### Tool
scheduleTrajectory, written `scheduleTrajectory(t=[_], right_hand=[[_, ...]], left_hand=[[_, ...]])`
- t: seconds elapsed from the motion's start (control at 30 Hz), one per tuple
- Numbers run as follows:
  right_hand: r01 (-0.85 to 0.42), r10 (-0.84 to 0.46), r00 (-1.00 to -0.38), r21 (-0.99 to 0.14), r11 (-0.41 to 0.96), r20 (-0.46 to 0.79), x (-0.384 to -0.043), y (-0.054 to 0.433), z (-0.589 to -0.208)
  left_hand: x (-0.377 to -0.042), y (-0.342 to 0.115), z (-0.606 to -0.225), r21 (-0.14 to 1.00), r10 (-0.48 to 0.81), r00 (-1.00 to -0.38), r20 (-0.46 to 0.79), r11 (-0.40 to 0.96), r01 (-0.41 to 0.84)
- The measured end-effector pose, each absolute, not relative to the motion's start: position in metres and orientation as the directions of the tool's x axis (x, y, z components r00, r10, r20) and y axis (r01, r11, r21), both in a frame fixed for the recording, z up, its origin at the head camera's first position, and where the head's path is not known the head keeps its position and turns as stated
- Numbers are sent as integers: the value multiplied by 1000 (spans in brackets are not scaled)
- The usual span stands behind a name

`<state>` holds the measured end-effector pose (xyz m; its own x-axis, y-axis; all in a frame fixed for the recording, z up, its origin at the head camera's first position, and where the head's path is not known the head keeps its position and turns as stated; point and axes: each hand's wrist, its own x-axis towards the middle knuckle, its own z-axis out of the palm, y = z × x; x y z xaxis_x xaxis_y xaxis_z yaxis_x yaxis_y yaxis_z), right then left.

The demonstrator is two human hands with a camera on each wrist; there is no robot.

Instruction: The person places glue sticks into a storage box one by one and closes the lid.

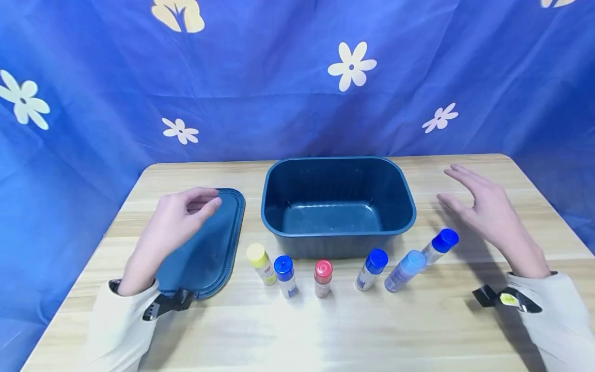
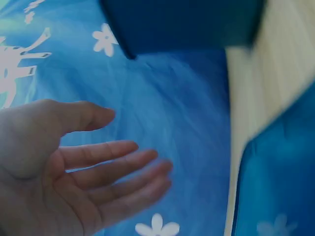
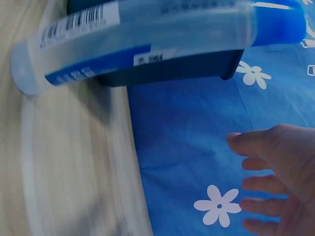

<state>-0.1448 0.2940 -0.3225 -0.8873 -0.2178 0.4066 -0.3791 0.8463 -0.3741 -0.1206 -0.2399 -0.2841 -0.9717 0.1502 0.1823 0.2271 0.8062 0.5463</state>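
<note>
My left hand (image 1: pixel 178 222) hovers over a flat dark blue lid (image 1: pixel 204 258), its fingers relaxed and nothing in them. In the left wrist view the palm and spread thumb of this left hand (image 2: pixel 83 167) show bare. To the right of a dark blue tub (image 1: pixel 339 247), my right hand (image 1: pixel 488 209) is raised with fingers loosely extended, also holding nothing. Nearest to it stands a clear bottle with a blue cap (image 1: pixel 444 241), beside a light-blue-capped bottle (image 1: pixel 405 271). A labelled clear bottle (image 3: pixel 197 29) crosses the top of the right wrist view.
In front of the tub stand more small bottles: a yellow-capped one (image 1: pixel 262 264), a blue-capped one (image 1: pixel 285 277), a red-capped one (image 1: pixel 323 279) and another blue-capped one (image 1: pixel 371 269). A blue flowered cloth (image 1: pixel 279 77) hangs behind the wooden table (image 1: pixel 260 341).
</note>
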Motion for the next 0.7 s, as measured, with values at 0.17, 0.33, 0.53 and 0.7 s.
scheduleTrajectory(t=[0.17,0.33,0.53,0.7], right_hand=[[-421,-212,-851,-383,822,480,-130,300,-326],[-476,-246,-796,-320,819,553,-117,305,-327],[-523,-295,-753,-263,811,588,-100,308,-331],[-548,-315,-749,-277,789,583,-90,307,-329]], left_hand=[[-126,-228,-271,615,150,-971,187,752,235],[-131,-216,-261,764,165,-982,89,622,174],[-135,-206,-259,881,178,-983,39,458,118],[-136,-199,-260,926,221,-975,-6,369,77]])
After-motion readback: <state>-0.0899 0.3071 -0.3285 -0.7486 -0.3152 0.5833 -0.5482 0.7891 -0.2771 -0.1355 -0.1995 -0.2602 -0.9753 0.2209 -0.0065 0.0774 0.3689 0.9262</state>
